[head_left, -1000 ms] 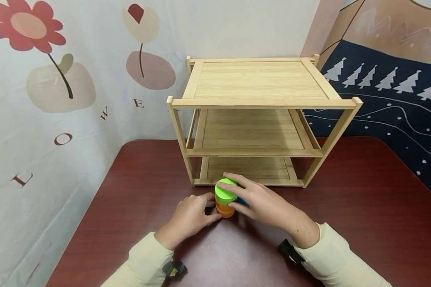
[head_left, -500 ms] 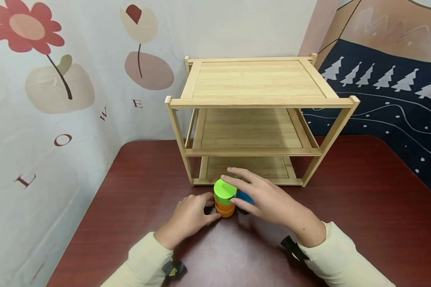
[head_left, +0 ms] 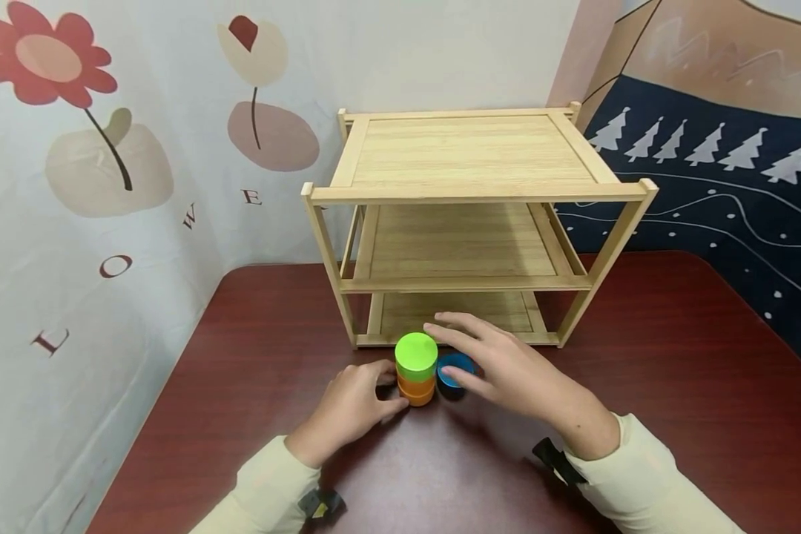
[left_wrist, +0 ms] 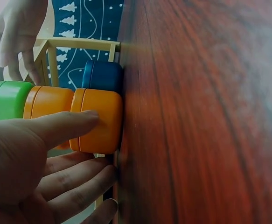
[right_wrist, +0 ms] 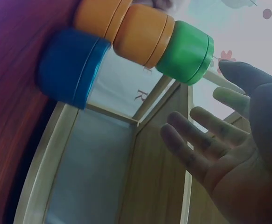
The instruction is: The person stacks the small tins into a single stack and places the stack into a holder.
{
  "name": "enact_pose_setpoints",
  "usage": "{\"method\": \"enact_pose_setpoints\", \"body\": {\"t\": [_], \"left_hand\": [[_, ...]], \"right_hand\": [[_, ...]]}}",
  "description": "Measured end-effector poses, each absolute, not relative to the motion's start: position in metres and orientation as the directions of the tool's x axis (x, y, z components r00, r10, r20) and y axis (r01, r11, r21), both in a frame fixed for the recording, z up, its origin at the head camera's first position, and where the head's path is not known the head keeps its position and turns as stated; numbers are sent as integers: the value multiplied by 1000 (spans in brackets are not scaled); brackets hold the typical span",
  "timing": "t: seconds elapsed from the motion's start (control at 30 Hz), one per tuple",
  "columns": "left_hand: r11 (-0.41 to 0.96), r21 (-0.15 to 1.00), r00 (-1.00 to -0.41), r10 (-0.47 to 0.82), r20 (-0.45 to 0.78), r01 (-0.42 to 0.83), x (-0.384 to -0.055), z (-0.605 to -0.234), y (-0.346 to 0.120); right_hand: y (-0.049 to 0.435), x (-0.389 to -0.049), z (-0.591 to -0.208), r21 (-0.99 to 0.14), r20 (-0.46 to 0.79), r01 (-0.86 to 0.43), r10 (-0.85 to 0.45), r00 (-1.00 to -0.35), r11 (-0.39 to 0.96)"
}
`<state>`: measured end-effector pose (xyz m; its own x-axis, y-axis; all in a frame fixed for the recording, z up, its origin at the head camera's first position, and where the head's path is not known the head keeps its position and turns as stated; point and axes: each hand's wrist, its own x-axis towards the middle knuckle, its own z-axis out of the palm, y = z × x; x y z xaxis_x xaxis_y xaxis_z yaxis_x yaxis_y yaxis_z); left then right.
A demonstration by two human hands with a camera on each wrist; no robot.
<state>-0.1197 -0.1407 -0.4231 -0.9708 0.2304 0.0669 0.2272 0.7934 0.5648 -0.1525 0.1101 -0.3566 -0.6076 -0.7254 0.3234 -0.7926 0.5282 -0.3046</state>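
On the dark-red wood-grain counter (head_left: 267,334), before the pale three-tier wooden shelf (head_left: 474,152), stands your stack of two orange round containers topped by a green one (head_left: 417,371), your left hand (head_left: 350,404) at its base with thumb and fingers parted, your right hand (head_left: 510,367) above the round blue container (right_wrist: 73,67) just beside it, fingers spread.

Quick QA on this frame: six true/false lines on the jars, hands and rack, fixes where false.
1. The green jar tops two orange jars. True.
2. The blue jar stands on the table, in front of the wooden rack. True.
3. The blue jar is stacked beneath the orange jars. False: it stands beside them.
4. The right hand holds nothing. True.
5. Neither hand is near the jars. False: the left hand is at the lower orange jar.
6. The wooden rack has two levels. False: three.
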Motion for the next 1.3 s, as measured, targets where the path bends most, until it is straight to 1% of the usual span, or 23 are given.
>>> {"method": "enact_pose_setpoints", "body": {"t": [0.23,0.63,0.97,1.3], "left_hand": [[749,620,-969,235,81,233,-121,-424,-140],[760,619,-976,211,56,199,-122,-423,-140],[764,614,-975,215,48,199,-121,-422,-139],[772,605,-976,214,43,195,-121,-422,-139]], "right_hand": [[120,-156,-359,-299,336,-797,-724,-603,525],[119,-164,-366,-304,296,-782,-726,-621,545],[116,-169,-380,-279,290,-816,-766,-574,506],[113,-170,-389,-267,227,-813,-786,-575,518]]}}
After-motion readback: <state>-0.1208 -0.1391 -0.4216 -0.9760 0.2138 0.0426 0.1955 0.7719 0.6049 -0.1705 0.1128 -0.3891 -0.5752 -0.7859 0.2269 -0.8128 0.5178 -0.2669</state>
